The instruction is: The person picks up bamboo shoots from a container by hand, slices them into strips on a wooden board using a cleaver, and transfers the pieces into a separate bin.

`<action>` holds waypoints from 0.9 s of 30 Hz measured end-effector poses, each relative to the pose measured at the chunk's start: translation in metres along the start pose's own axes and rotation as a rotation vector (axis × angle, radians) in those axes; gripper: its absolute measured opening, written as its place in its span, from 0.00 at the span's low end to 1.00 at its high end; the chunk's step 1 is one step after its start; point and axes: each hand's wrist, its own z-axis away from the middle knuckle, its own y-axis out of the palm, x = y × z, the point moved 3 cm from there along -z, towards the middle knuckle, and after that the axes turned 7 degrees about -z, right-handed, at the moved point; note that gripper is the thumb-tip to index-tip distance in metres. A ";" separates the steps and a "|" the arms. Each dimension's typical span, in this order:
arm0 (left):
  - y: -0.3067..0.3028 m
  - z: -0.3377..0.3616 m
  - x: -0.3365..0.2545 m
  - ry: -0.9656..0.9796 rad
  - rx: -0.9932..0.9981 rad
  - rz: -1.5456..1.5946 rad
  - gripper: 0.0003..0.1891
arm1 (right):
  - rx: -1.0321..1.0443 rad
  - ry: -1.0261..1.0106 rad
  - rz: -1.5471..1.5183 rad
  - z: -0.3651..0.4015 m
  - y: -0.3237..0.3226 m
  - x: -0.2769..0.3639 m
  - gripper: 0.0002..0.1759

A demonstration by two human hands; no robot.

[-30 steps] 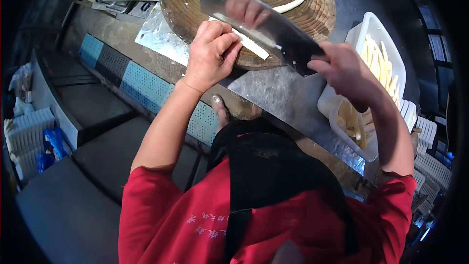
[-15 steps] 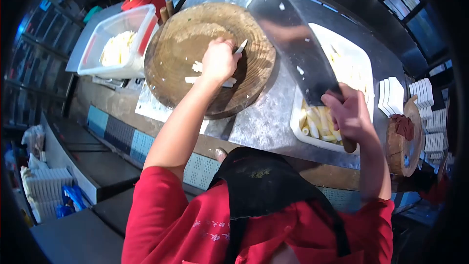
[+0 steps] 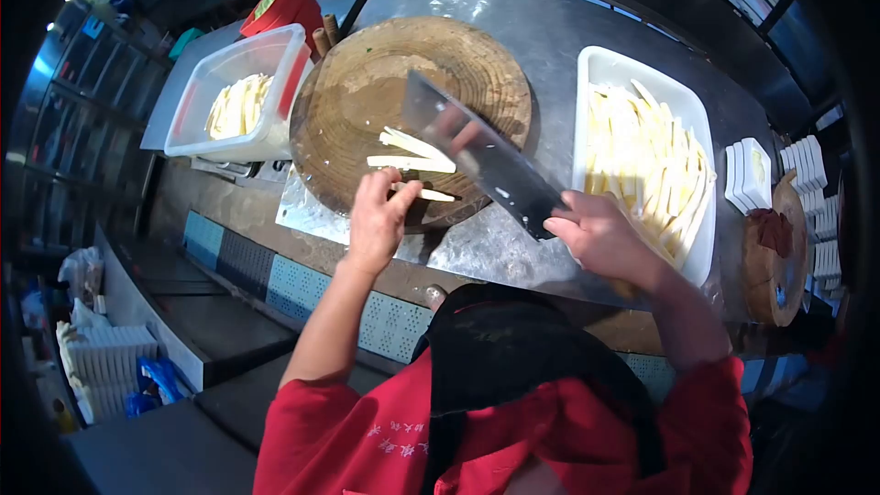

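Note:
A large cleaver [image 3: 490,160] is in my right hand [image 3: 600,234], its fingers wrapped round the handle. The blade is slightly blurred, with pale bits stuck to it, and slants over the right part of the round wooden chopping block [image 3: 321,101]. At the near edge of the block, my left hand [image 3: 374,220] is closed with its fingertips on a pale yellow strip [image 3: 437,194], which looks like bamboo shoot. Just beyond those fingers lie several cut pale strips [image 3: 412,163], close to the blade's edge.
A white tub [image 3: 587,69] full of long pale shoots stands right of the block. On the left is a clear plastic container [image 3: 197,133] holding cut strips, with a red container [image 3: 291,7] behind it. White dishes [image 3: 747,174] and a smaller wooden block [image 3: 765,289] are at far right.
My left hand has drawn back from the block's middle to its near edge. The cleaver has swung left and down, from above the tub to over the block.

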 end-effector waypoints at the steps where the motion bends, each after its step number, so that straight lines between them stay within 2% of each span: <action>1: 0.003 0.006 -0.002 -0.012 0.005 0.004 0.20 | 0.047 -0.108 0.061 -0.006 0.007 0.002 0.14; 2: 0.004 0.010 -0.004 -0.016 -0.055 0.021 0.19 | 0.064 -0.250 0.232 -0.014 0.011 0.001 0.15; 5: 0.012 0.019 0.004 -0.010 -0.186 0.111 0.18 | 0.188 -0.214 0.339 -0.023 0.017 0.023 0.14; 9: 0.015 0.023 0.005 -0.027 -0.234 0.072 0.13 | 0.259 -0.238 0.462 -0.024 0.017 0.027 0.12; 15: 0.019 0.022 0.007 -0.051 -0.273 0.081 0.13 | 0.331 -0.181 0.532 -0.012 0.001 0.042 0.13; 21: 0.018 0.023 0.007 -0.089 -0.271 0.116 0.14 | 0.425 -0.031 0.694 -0.030 0.005 0.040 0.13; 26: 0.019 0.022 0.007 -0.096 -0.302 0.146 0.11 | 0.351 -0.269 0.577 -0.053 0.030 0.026 0.13; 27: 0.015 0.021 0.003 -0.078 -0.291 0.151 0.11 | 0.337 -0.262 0.563 -0.052 0.031 0.028 0.13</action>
